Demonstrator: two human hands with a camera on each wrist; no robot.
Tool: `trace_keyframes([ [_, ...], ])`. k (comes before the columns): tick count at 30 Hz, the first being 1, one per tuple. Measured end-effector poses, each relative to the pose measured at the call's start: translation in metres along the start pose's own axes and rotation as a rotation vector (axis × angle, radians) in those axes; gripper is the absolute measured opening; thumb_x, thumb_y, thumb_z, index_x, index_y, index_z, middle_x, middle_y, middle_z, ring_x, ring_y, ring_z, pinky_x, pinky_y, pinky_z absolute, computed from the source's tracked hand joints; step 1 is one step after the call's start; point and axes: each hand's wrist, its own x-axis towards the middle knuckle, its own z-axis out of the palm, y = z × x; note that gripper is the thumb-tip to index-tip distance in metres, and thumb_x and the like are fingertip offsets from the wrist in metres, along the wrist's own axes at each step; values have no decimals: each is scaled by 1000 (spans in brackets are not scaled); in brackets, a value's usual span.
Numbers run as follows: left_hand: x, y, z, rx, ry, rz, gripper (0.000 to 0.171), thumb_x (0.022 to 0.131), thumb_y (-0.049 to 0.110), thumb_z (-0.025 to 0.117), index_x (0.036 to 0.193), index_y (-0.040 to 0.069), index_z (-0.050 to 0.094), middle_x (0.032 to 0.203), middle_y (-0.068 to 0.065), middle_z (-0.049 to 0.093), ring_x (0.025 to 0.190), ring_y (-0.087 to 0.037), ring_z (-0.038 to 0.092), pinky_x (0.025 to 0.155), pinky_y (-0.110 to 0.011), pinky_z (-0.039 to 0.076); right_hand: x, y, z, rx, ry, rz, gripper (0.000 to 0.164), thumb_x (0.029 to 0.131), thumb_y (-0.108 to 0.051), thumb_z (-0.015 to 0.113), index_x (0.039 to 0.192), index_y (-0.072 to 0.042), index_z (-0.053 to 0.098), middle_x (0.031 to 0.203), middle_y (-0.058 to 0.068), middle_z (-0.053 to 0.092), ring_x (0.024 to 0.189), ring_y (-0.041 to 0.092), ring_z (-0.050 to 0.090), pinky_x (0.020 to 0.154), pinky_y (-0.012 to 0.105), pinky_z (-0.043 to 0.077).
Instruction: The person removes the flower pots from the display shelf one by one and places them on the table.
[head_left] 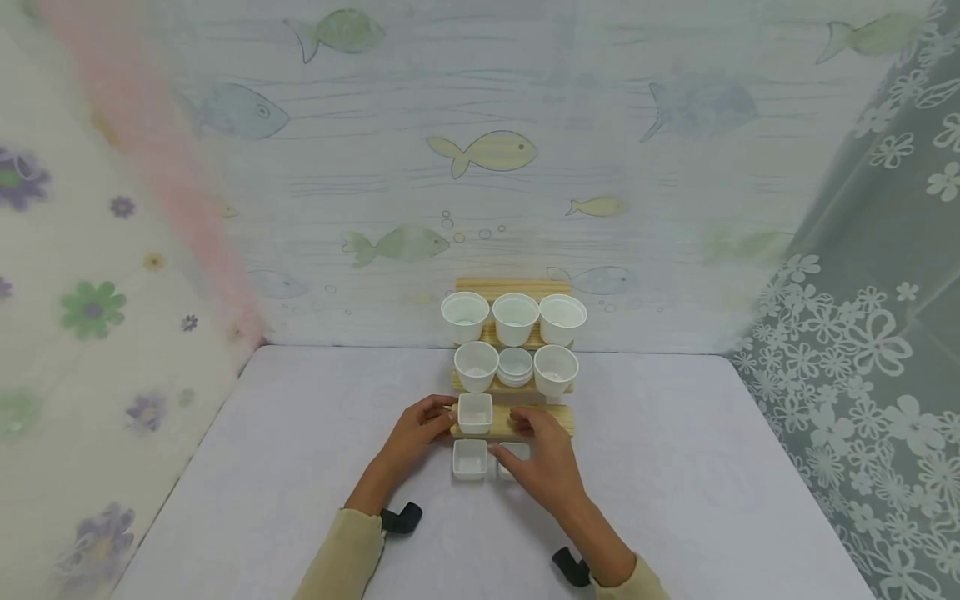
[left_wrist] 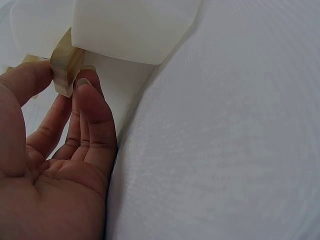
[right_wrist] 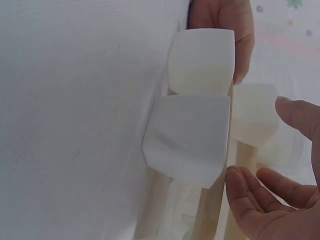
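A stepped wooden rack [head_left: 543, 421] stands against the back wall with white cups on its steps. My left hand [head_left: 422, 429] is at the left end of the lowest step, pinching the wooden end [left_wrist: 67, 62] between fingers and thumb. On that step, close by, sits a square white cup [head_left: 476, 413]. In front are two more square cups, a left one [head_left: 470, 460] and a right one [head_left: 513, 461] partly covered by my right hand [head_left: 551, 467]. That hand reaches over the step, its thumb apart from loosely bent fingers [right_wrist: 237, 187] near the wood, with nothing between them.
Round white cups fill the upper steps: a row of three with a middle cup [head_left: 516, 318], and below it two larger cups flanking a small round cup [head_left: 515, 365]. A white-covered table [head_left: 660, 467] spreads on both sides. A fish-patterned wall [head_left: 495, 100] rises behind.
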Motion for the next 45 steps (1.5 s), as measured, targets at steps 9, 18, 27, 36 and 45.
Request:
trace_keyframes([
  [9,0,1,-1,-20,5,-6,37,105,21,70,137,5,65,112,-10,74,94,-17,70,80,-30,60,4,2,6,-14,6,-13,56,80,-19,96,125,-2,67,116,10,72,106,24,70,92,41,60],
  [18,4,0,-4,-14,-6,8,39,104,20,70,138,1,63,110,-9,73,92,-15,68,80,-29,59,10,1,11,-1,8,-5,56,80,-19,96,125,-3,67,116,10,72,105,23,71,91,40,61],
  [27,17,-1,-14,-16,-28,5,37,104,20,71,137,4,65,110,-9,74,92,-16,69,79,-29,59,24,-1,22,25,-1,32,55,82,-18,95,127,-1,67,118,11,71,107,24,71,91,40,61],
  [36,21,1,-17,-3,-46,9,39,105,22,70,138,2,63,111,-10,73,94,-18,69,80,-31,60,31,-3,27,66,3,33,57,81,-15,95,129,-2,66,120,12,71,109,25,70,93,41,60],
  [45,21,2,-19,1,-51,15,41,105,22,70,139,1,62,111,-9,73,93,-16,69,80,-31,59,35,-3,33,106,7,-2,58,80,-13,96,130,-4,67,119,9,72,108,23,71,92,42,60],
])
